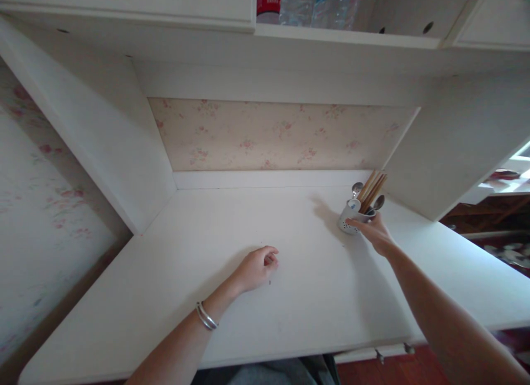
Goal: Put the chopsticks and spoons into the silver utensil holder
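Observation:
At the right rear of the white countertop (pixel 290 319), my right hand (pixel 376 233) grips a white utensil holder (pixel 350 226) with small holes in its wall. Several wooden chopsticks (pixel 371 192) and metal spoons (pixel 356 188) stick up out of it, leaning to the right. The holder's far side and base are partly hidden by my fingers. My left hand (pixel 257 268) rests over the middle of the countertop, fingers loosely curled with nothing in them. Two silver bangles (pixel 206 315) circle the left wrist.
An overhead cabinet (pixel 124 4) spans the top, its open section holding clear plastic bottles (pixel 296 7) and a red-labelled bottle (pixel 268 4). White side panels (pixel 95 120) bound the counter left and right. Floral wallpaper (pixel 269 134) covers the back. Drawer knobs (pixel 380 356) protrude below the front edge.

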Demonstrator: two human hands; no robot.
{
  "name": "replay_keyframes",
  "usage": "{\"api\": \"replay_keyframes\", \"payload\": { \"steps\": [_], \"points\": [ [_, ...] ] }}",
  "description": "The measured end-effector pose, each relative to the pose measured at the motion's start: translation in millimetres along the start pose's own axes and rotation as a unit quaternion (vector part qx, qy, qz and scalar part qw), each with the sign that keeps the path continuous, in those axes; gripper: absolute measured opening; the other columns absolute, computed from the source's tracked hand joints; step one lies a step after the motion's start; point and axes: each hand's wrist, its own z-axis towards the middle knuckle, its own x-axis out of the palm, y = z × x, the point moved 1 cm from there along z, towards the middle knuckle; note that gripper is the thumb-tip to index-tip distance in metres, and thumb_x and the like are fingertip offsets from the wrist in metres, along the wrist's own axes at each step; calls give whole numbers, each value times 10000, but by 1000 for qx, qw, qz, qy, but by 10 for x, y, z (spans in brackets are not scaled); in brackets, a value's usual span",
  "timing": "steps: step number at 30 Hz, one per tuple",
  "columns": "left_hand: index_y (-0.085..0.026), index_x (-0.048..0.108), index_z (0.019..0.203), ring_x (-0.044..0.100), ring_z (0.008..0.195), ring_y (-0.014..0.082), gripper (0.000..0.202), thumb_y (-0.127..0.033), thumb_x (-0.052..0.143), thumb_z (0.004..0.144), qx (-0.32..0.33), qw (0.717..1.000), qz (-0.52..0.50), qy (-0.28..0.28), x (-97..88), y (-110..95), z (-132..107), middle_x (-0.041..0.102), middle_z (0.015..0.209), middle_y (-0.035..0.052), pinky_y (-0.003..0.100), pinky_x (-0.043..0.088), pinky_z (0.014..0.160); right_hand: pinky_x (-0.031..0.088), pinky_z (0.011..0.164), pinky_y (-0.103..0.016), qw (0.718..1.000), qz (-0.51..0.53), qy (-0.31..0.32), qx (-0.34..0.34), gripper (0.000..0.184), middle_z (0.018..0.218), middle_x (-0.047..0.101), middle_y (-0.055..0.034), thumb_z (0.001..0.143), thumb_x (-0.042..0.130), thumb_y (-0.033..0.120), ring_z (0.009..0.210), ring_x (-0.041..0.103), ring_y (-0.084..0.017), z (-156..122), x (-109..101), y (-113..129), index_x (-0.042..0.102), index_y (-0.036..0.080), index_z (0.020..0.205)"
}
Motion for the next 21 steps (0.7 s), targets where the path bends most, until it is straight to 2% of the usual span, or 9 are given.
{"api": "replay_keyframes", "payload": {
  "steps": [4, 9, 11, 13, 15, 18, 19, 21],
  "points": [
    [-148, 617, 1081, 627, 845, 165, 341, -330, 526, 807, -14, 1000, 10, 10, 11, 18, 0, 683, 942, 74, 284, 485, 796, 504, 825, -393, 998, -7, 36, 50, 782, 1100, 616, -100, 486, 836, 338, 962, 612, -251, -45, -3, 7, 472, 198, 1164],
    [-154, 634, 1061, 626, 852, 164, 325, -329, 519, 812, -9, 999, 26, 17, 6, 17, -8, 685, 951, 70, 280, 482, 800, 456, 922, -448, 997, -2, 55, 57, 935, 1160, 585, -103, 473, 837, 369, 1064, 572, -280, -130, 4, 84, 373, 198, 1267],
    [-151, 635, 1058, 626, 862, 164, 323, -326, 520, 812, -10, 1000, 21, 20, 2, 15, -8, 685, 959, 73, 277, 480, 808, 435, 955, -456, 995, -8, 51, 85, 1049, 1254, 532, -119, 460, 842, 364, 1144, 524, -291, -194, -38, 139, 281, 229, 1336],
    [-148, 638, 1051, 626, 870, 162, 318, -321, 521, 812, -10, 1000, 11, 21, 0, 17, -6, 685, 966, 75, 274, 479, 814, 418, 977, -463, 993, -19, 20, 118, 1114, 1358, 441, -140, 450, 843, 339, 1233, 445, -309, -290, -115, 211, 221, 261, 1371],
    [-150, 642, 1041, 626, 869, 161, 308, -316, 520, 813, -10, 1000, 3, 19, 0, 24, -1, 686, 966, 74, 273, 478, 811, 414, 983, -466, 992, -15, -47, 120, 1016, 1382, 418, -120, 482, 816, 299, 1265, 408, -306, -434, -198, 308, 276, 289, 1343],
    [-150, 649, 1017, 623, 869, 163, 288, -303, 517, 811, -17, 1000, -6, 11, -5, 36, 12, 686, 966, 74, 278, 472, 813, 455, 932, -416, 990, 52, -127, 40, 612, 1202, 567, -55, 594, 708, 245, 1153, 520, -250, -750, -208, 522, 466, 284, 1155],
    [-148, 650, 1008, 621, 874, 164, 281, -297, 520, 809, -21, 1000, -10, 6, -9, 40, 17, 686, 969, 74, 279, 467, 817, 476, 893, -389, 990, 83, -116, 12, 483, 1116, 604, -41, 632, 672, 245, 1079, 568, -229, -876, -155, 608, 504, 269, 1084],
    [-146, 649, 996, 616, 884, 164, 272, -295, 525, 804, -27, 999, -20, -9, -21, 47, 25, 683, 971, 73, 277, 458, 821, 504, 801, -341, 992, 124, 1, 4, 279, 950, 648, -29, 706, 620, 292, 878, 634, -187, -1135, 58, 783, 554, 231, 970]
  ]
}}
